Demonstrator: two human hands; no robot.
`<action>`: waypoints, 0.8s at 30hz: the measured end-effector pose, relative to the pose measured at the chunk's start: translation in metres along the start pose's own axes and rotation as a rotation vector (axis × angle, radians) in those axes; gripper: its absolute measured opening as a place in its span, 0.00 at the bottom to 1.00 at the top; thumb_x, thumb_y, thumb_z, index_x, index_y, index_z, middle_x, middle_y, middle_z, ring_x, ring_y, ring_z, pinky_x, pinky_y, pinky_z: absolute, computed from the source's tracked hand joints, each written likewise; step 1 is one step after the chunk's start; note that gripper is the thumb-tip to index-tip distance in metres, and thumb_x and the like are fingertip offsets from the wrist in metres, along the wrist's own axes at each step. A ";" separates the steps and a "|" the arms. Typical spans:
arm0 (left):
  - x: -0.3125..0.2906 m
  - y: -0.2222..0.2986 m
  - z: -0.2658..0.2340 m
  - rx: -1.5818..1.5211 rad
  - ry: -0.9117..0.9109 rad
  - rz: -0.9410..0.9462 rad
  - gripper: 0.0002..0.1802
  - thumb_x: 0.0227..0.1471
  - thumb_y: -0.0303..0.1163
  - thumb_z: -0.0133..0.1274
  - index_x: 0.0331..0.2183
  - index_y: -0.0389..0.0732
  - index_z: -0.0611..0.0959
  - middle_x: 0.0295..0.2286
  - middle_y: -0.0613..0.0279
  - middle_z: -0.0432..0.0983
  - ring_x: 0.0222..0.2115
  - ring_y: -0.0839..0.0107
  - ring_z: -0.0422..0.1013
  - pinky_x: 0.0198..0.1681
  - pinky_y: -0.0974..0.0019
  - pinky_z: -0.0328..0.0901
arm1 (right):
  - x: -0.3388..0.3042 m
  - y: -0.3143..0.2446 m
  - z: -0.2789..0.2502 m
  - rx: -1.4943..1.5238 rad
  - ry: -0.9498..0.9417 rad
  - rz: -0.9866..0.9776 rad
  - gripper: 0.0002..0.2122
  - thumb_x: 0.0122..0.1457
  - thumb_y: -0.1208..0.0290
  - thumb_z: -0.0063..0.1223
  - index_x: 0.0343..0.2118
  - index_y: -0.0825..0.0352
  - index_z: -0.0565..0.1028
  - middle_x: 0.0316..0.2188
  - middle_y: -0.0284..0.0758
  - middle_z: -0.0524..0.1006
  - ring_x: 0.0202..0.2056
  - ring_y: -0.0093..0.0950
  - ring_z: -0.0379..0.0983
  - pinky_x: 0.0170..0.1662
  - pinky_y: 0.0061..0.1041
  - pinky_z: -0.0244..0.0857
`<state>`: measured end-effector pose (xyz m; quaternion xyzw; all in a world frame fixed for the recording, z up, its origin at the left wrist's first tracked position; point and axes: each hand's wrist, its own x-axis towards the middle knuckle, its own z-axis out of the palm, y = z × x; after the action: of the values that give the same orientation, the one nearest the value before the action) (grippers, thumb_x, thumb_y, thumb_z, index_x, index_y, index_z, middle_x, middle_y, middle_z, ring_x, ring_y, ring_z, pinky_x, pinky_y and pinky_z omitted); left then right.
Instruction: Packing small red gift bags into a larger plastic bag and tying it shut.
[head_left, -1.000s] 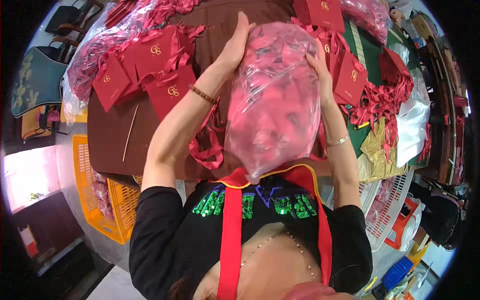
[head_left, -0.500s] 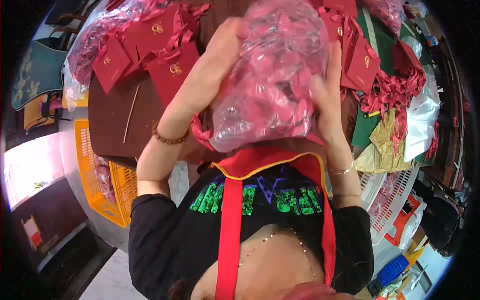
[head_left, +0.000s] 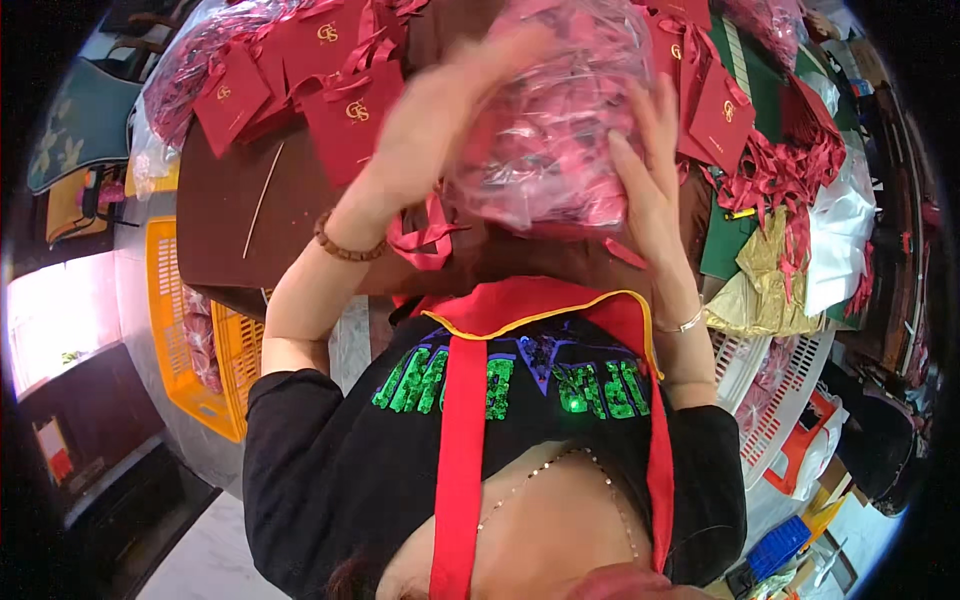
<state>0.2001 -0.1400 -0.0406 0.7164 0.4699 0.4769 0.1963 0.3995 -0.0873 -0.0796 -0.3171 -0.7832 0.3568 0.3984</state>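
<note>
In front of me on the brown table stands a bulging clear plastic bag [head_left: 560, 130] packed with pinkish-red ribboned pieces. My left hand [head_left: 440, 120] is blurred by motion; its fingers stretch out toward the bag's upper left side, and whether they touch it I cannot tell. At the bag's right side my right hand [head_left: 648, 170] lies with fingers straight and a little apart, the thumb against the plastic. Neither hand is closed around anything. A loop of red ribbon [head_left: 425, 240] lies below my left wrist, and a short red strip [head_left: 625, 253] below the bag's lower right corner.
Red paper gift bags [head_left: 350, 115] stand at the left, more red bags [head_left: 720, 115] at the right. A thin stick [head_left: 262, 200] lies on the brown table [head_left: 215, 245]. Gold cloth [head_left: 770, 280] and white plastic [head_left: 840, 240] lie right; an orange basket [head_left: 165, 330] stands lower left.
The filled plastic bag has shifted away from me, its near end now farther up the table. My left hand has lifted and swung over its upper left side; the ribbon loop below it shows more.
</note>
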 end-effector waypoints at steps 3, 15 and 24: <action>-0.010 -0.071 -0.012 -0.667 0.308 -0.377 0.33 0.54 0.51 0.35 0.51 0.34 0.62 0.50 0.53 0.59 0.53 0.65 0.53 0.56 0.65 0.44 | 0.006 -0.002 0.009 0.793 0.240 0.213 0.25 0.60 0.60 0.33 0.58 0.64 0.48 0.61 0.36 0.37 0.61 0.28 0.33 0.60 0.29 0.31; -0.009 -0.084 0.041 -1.173 0.227 -0.781 0.42 0.47 0.65 0.34 0.49 0.38 0.64 0.40 0.52 0.67 0.39 0.60 0.66 0.44 0.59 0.62 | -0.006 0.069 0.042 1.158 0.032 0.766 0.29 0.59 0.47 0.27 0.57 0.63 0.51 0.55 0.35 0.57 0.54 0.30 0.55 0.56 0.31 0.49; -0.001 -0.066 0.004 -1.195 0.118 -0.943 0.44 0.46 0.67 0.29 0.54 0.41 0.59 0.50 0.56 0.60 0.49 0.61 0.60 0.51 0.55 0.58 | 0.020 0.020 0.012 1.167 0.081 0.703 0.30 0.57 0.45 0.29 0.57 0.60 0.52 0.53 0.33 0.59 0.52 0.31 0.57 0.54 0.30 0.53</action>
<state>0.1715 -0.1082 -0.0914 0.1853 0.3977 0.5534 0.7080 0.3838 -0.0645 -0.0930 -0.2992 -0.2976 0.8167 0.3936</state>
